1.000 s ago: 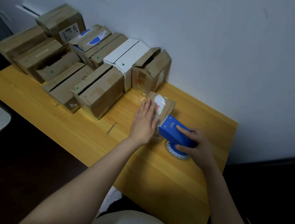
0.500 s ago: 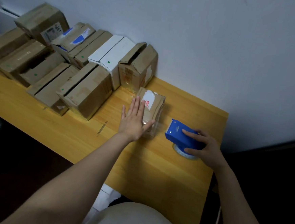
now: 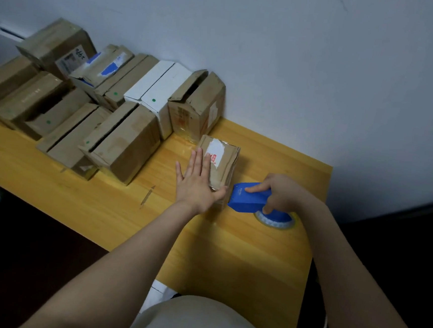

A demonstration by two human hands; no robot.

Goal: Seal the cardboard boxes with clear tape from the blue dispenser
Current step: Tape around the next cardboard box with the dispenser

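Note:
A small cardboard box (image 3: 224,155) with a torn white label and a red mark stands on the wooden table (image 3: 229,255). My left hand (image 3: 197,181) lies flat against its near left side, fingers spread. My right hand (image 3: 283,193) grips the blue tape dispenser (image 3: 249,196), whose front edge sits just at the box's near right corner. The roll of clear tape (image 3: 275,220) shows under the dispenser, low over the table.
Several cardboard boxes (image 3: 124,141) and a white box (image 3: 159,92) are packed along the wall at the back left, one (image 3: 196,105) with an open flap. The table's right edge (image 3: 317,223) runs close past the dispenser.
The dispenser has moved left, from a gap beside the box back up to its near right corner. My left hand stays flat on the box.

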